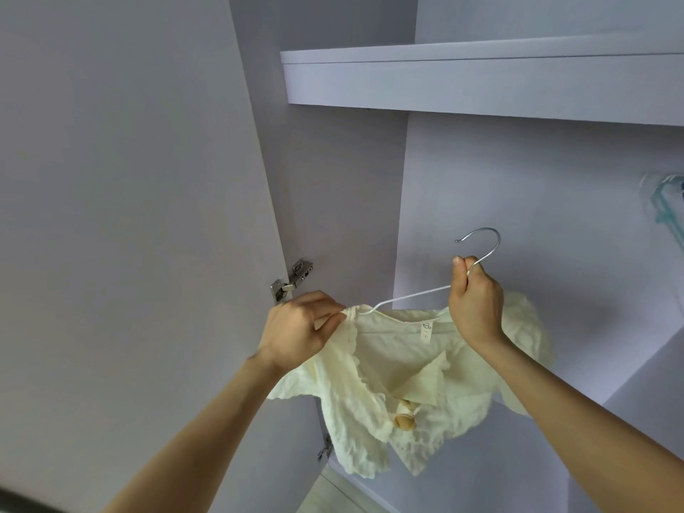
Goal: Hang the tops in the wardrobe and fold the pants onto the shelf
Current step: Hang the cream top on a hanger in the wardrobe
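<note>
A pale yellow crinkled top (399,379) with a frilled edge hangs on a white wire hanger (411,295) whose metal hook curves upward. My right hand (475,301) grips the hanger's neck just below the hook. My left hand (299,331) pinches the top's left shoulder at the end of the hanger arm. Both are held up in front of the open wardrobe's hanging space. The hanger's right arm is hidden behind my right hand and the cloth.
A lilac shelf (481,83) runs across above the hanging space. The open wardrobe door (129,216) stands at the left on a metal hinge (292,279). Pale blue hangers (666,205) hang at the far right edge.
</note>
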A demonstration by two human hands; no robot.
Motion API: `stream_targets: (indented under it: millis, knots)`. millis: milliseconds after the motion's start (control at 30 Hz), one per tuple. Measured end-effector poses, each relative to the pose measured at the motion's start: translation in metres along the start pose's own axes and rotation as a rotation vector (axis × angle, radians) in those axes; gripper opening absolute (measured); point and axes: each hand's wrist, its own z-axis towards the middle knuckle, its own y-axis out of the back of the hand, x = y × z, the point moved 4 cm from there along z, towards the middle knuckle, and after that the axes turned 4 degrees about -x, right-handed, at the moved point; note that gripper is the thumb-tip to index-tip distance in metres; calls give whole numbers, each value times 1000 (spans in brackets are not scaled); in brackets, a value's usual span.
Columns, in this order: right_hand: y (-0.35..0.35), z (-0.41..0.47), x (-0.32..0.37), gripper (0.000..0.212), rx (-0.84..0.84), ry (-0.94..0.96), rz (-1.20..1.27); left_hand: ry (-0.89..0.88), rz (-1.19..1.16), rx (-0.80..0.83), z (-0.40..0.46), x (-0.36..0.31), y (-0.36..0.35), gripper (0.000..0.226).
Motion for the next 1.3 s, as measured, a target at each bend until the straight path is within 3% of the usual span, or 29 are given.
stream_targets:
  millis: [233, 467, 567, 667, 800, 900, 1000, 1033, 1100, 1200, 1300]
  knots:
    - [-7, -4, 4, 31, -1, 14, -5, 95, -88, -101, 0, 4, 0, 31]
    - [-4, -7, 16, 29, -46, 136, -17, 443, -464, -133, -6, 15, -11, 14]
    - [-6, -14, 20, 35, -20, 264, -106, 532, -529, -225, -1, 17, -1, 22]
    - [-8, -22, 19, 36, 12, 302, -150, 352, -384, -230, 9, 7, 10, 15]
    - [-11, -10, 22, 26, 82, 103, -11, 183, -77, -56, 8, -5, -1, 5]
    - [-13, -6, 31, 29, 157, 96, 36, 89, -12, 29, 2, -8, -11, 21]
    - [-13, -2, 35, 36, 193, 87, 90, -42, 125, 16, 1, -20, -15, 20]
    - [-13, -3, 34, 34, 226, 67, 145, -33, 163, -1, 2, -20, -16, 18]
    - [-11, -6, 32, 9, 293, 21, 306, 102, 184, 10, 6, -11, -18, 26]
    - [-1, -14, 3, 29, 250, 7, 227, 315, 177, -23, 4, 9, -17, 44]
    - [4, -26, -54, 51, 322, -180, -47, 414, 124, -114, 0, 25, -8, 36]
